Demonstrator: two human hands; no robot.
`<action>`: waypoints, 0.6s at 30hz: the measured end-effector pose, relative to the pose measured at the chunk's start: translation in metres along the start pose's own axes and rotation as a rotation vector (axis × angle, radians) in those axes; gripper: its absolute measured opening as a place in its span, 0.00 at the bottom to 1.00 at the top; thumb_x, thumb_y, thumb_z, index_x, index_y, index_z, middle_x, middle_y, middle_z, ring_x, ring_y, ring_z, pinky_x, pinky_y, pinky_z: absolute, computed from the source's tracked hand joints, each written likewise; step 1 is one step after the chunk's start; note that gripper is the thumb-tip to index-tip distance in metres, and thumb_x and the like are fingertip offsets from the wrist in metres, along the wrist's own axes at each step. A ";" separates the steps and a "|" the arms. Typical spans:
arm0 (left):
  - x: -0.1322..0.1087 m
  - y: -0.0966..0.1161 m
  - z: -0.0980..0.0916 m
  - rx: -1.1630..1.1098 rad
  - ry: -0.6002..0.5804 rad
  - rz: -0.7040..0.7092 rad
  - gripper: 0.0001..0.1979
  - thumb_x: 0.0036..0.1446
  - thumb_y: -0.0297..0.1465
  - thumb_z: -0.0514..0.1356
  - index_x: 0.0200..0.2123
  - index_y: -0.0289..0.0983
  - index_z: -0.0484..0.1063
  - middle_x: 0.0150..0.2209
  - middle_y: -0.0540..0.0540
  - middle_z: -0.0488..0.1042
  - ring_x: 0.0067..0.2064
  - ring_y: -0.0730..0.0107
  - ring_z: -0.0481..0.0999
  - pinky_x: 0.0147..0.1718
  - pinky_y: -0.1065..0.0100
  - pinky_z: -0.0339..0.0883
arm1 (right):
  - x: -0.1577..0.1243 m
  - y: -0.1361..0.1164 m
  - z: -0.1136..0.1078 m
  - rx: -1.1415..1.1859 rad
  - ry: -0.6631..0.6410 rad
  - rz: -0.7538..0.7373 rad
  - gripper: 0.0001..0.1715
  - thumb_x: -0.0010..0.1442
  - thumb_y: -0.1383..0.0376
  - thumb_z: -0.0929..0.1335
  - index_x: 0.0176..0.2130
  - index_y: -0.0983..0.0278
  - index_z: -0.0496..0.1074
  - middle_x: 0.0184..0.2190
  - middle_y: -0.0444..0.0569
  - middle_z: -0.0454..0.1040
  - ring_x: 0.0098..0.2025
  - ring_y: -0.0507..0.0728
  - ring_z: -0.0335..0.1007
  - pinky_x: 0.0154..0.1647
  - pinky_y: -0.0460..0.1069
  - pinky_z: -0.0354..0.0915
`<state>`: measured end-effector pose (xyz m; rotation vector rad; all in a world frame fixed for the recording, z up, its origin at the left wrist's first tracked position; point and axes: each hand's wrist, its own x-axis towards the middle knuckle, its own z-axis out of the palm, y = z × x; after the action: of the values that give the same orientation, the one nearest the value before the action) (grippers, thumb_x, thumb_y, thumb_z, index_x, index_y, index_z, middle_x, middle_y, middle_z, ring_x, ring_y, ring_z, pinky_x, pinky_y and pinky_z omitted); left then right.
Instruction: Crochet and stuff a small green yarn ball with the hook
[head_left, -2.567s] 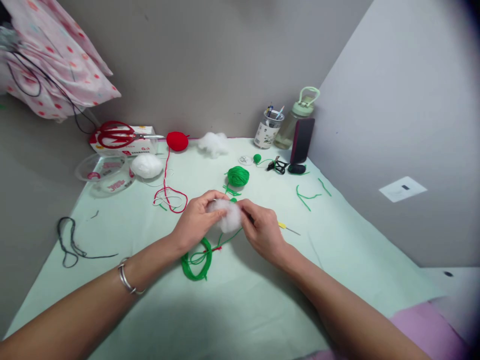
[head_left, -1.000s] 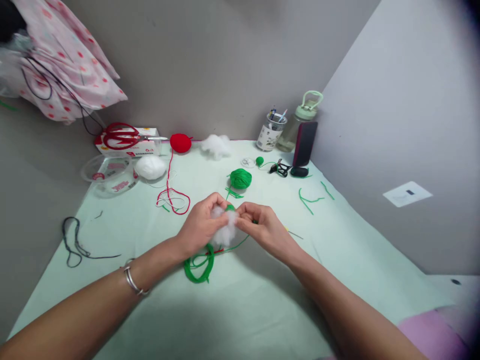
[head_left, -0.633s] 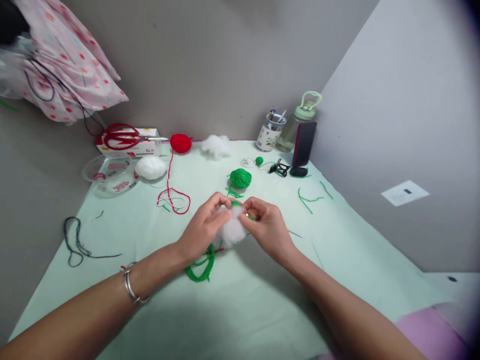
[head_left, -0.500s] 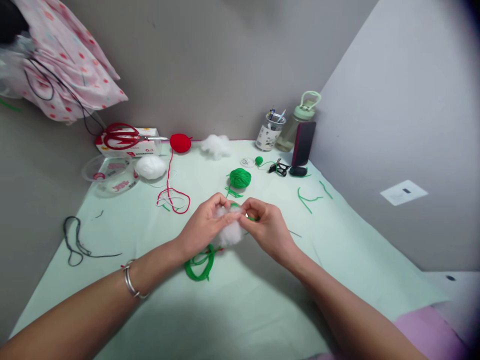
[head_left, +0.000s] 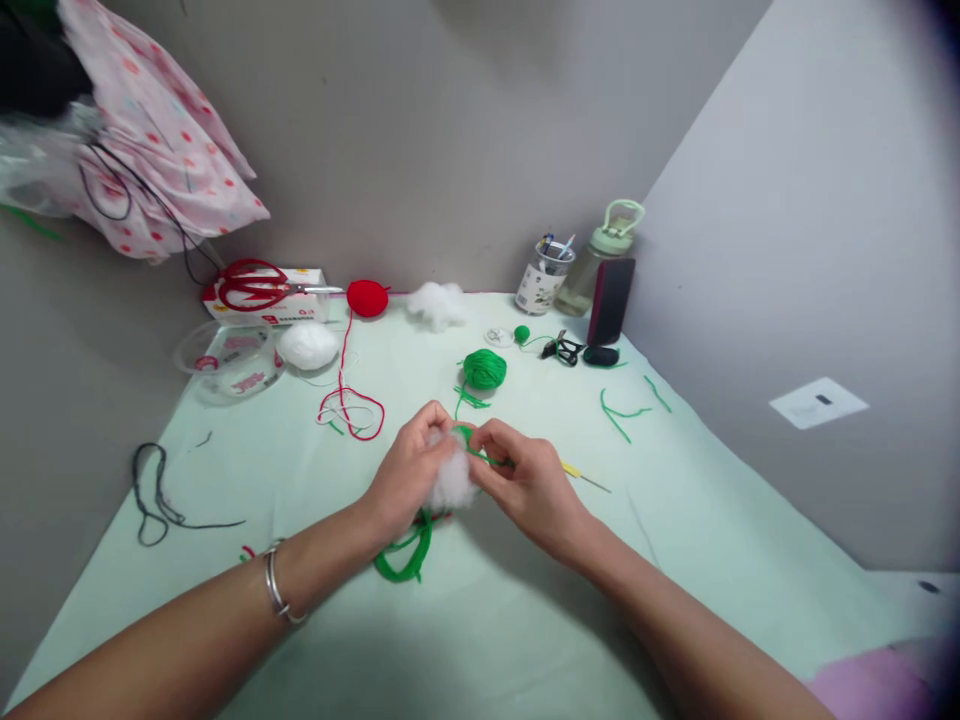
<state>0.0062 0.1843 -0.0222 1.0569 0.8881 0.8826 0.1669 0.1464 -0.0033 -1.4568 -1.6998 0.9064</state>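
Note:
A white fluffy tuft of stuffing [head_left: 451,482] is pinched in my left hand [head_left: 411,455], its fingers closed around the upper left side. Green yarn [head_left: 464,433] shows at the top of the tuft, between my hands. My right hand [head_left: 525,480] is closed on a strand of this yarn, right beside the stuffing. Below the stuffing lies a looped green yarn piece [head_left: 405,562] on the table. Just beyond my right hand is a crochet hook [head_left: 581,473] with a yellow handle, partly hidden by the hand. A green yarn ball [head_left: 484,370] sits behind my hands.
Along the back are red scissors [head_left: 255,286] on a box, a red yarn ball [head_left: 367,298], more stuffing [head_left: 437,304], a pen cup [head_left: 541,280], a bottle [head_left: 592,265] and a dark upright phone-like object [head_left: 611,300]. A white yarn ball [head_left: 308,345] and black cord [head_left: 159,495] lie left.
My right hand has drawn slightly away from the tuft, and a green strand now shows between them. More of the hook's yellow handle is visible. The whole view has shifted a little.

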 end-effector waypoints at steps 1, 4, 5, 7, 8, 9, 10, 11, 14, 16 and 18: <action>-0.001 0.000 0.001 -0.026 -0.015 -0.011 0.14 0.57 0.37 0.64 0.33 0.42 0.59 0.27 0.58 0.67 0.23 0.77 0.62 0.22 0.72 0.56 | 0.001 0.001 0.001 -0.014 0.031 0.009 0.04 0.58 0.64 0.67 0.31 0.60 0.66 0.21 0.35 0.51 0.25 0.49 0.46 0.27 0.48 0.46; -0.003 0.007 -0.001 -0.102 -0.079 -0.026 0.13 0.58 0.37 0.66 0.34 0.41 0.63 0.27 0.56 0.67 0.25 0.77 0.63 0.24 0.73 0.57 | 0.003 0.000 -0.001 0.010 0.062 0.067 0.09 0.58 0.60 0.67 0.28 0.61 0.67 0.20 0.35 0.53 0.25 0.49 0.46 0.27 0.48 0.46; -0.004 0.010 -0.002 -0.112 -0.105 -0.028 0.14 0.60 0.39 0.65 0.34 0.40 0.64 0.28 0.56 0.66 0.26 0.77 0.63 0.25 0.73 0.58 | 0.004 -0.001 -0.003 0.029 0.065 0.088 0.10 0.57 0.59 0.67 0.27 0.61 0.67 0.20 0.36 0.54 0.24 0.49 0.47 0.27 0.48 0.46; -0.004 0.016 -0.006 -0.113 -0.172 -0.046 0.15 0.62 0.43 0.66 0.35 0.39 0.66 0.29 0.55 0.67 0.28 0.77 0.64 0.27 0.73 0.59 | 0.006 -0.003 -0.008 0.086 0.064 0.128 0.11 0.57 0.58 0.67 0.26 0.61 0.67 0.19 0.36 0.55 0.24 0.49 0.47 0.26 0.49 0.46; -0.004 0.018 -0.008 -0.101 -0.216 -0.060 0.17 0.60 0.44 0.68 0.37 0.39 0.67 0.30 0.54 0.68 0.29 0.76 0.66 0.28 0.73 0.61 | 0.006 -0.004 -0.010 0.121 0.055 0.147 0.12 0.57 0.58 0.68 0.25 0.61 0.67 0.19 0.36 0.55 0.24 0.49 0.47 0.26 0.49 0.46; -0.003 0.019 -0.010 -0.081 -0.257 -0.070 0.19 0.58 0.44 0.70 0.39 0.39 0.68 0.32 0.53 0.71 0.30 0.75 0.67 0.29 0.72 0.62 | 0.007 -0.005 -0.013 0.156 0.039 0.161 0.14 0.57 0.57 0.68 0.25 0.61 0.66 0.18 0.36 0.55 0.23 0.49 0.46 0.26 0.49 0.45; -0.002 0.020 -0.012 -0.051 -0.287 -0.073 0.20 0.56 0.43 0.72 0.40 0.39 0.68 0.33 0.52 0.73 0.31 0.74 0.69 0.30 0.72 0.63 | 0.007 -0.005 -0.015 0.187 0.018 0.169 0.15 0.58 0.56 0.68 0.25 0.61 0.66 0.18 0.36 0.54 0.23 0.49 0.46 0.26 0.49 0.45; 0.000 0.021 -0.014 -0.014 -0.302 -0.067 0.22 0.54 0.42 0.73 0.41 0.38 0.68 0.35 0.50 0.75 0.32 0.73 0.71 0.31 0.71 0.63 | 0.007 -0.006 -0.017 0.213 -0.007 0.170 0.17 0.58 0.55 0.69 0.25 0.61 0.66 0.18 0.36 0.54 0.23 0.49 0.45 0.26 0.49 0.44; 0.003 0.018 -0.016 0.077 -0.240 -0.041 0.19 0.55 0.42 0.72 0.39 0.37 0.69 0.33 0.49 0.76 0.31 0.72 0.71 0.30 0.71 0.63 | 0.005 -0.008 -0.022 0.242 -0.078 0.131 0.19 0.62 0.54 0.69 0.26 0.61 0.65 0.20 0.36 0.54 0.25 0.49 0.46 0.26 0.49 0.45; 0.004 0.016 -0.015 0.123 -0.150 -0.035 0.16 0.54 0.40 0.70 0.35 0.37 0.69 0.28 0.53 0.72 0.27 0.74 0.67 0.27 0.71 0.60 | 0.002 -0.010 -0.024 0.207 -0.149 0.104 0.15 0.63 0.56 0.69 0.30 0.61 0.66 0.22 0.36 0.54 0.25 0.49 0.46 0.26 0.48 0.46; 0.004 0.012 -0.012 0.164 -0.049 -0.019 0.12 0.52 0.36 0.68 0.31 0.38 0.68 0.24 0.56 0.67 0.25 0.77 0.63 0.25 0.73 0.57 | -0.001 -0.011 -0.023 0.110 -0.217 0.077 0.08 0.62 0.61 0.69 0.33 0.60 0.66 0.23 0.36 0.54 0.26 0.49 0.47 0.27 0.47 0.48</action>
<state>-0.0055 0.1945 -0.0143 1.2050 0.9397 0.7750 0.1811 0.1452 0.0174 -1.4002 -1.7269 1.2189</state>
